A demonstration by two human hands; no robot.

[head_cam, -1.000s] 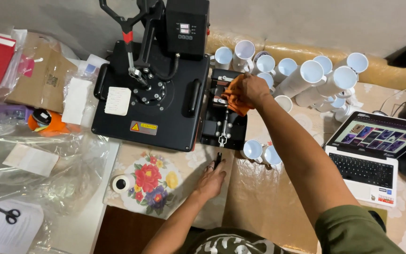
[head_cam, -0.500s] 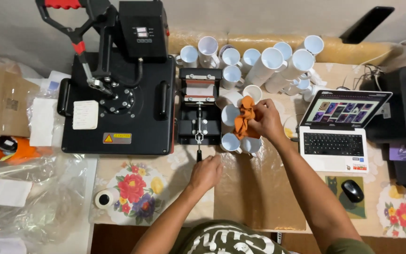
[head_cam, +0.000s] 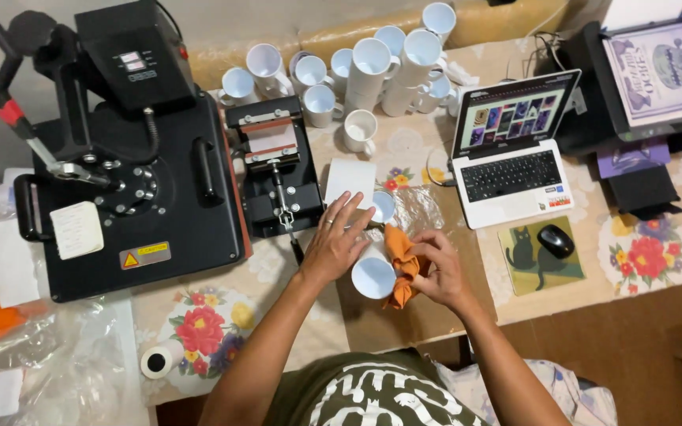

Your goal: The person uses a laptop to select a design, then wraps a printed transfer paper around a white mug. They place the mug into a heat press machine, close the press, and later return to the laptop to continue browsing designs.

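**Cloth meets mug at a crowded press bench**

Seen from above, our left hand (head_cam: 337, 244) lies over a white mug (head_cam: 373, 276) near the front edge of the table (head_cam: 428, 312), fingers spread wide across its side and reaching toward a second mug (head_cam: 383, 207) just behind. Our right hand (head_cam: 436, 268) has its fingers curled narrowly around a bunched orange cloth (head_cam: 401, 264), which touches the white mug's rim on its right. Just beyond the left fingertips a white sheet (head_cam: 350, 180) lies flat, and beside it stands the small mug press (head_cam: 271, 177), itself beside the big black heat press (head_cam: 132, 185). A cluster of blank mugs (head_cam: 369, 71) crowds the far edge; an open laptop (head_cam: 515, 158) and a mouse (head_cam: 555, 240) on its cat-printed mat sit to the right.

We judge the chief hazard to be the mug's place: it sits close to the table's near edge, steadied by an open palm and not a closed grip (we cannot tell how firmly it is pressed down), so a hard rub from the cloth could push it toward the edge or knock it into the second mug. A loose corner of cloth might also drag the white sheet out of place. The mug press is near enough for a knuckle to brush it; whether it is hot we cannot tell.
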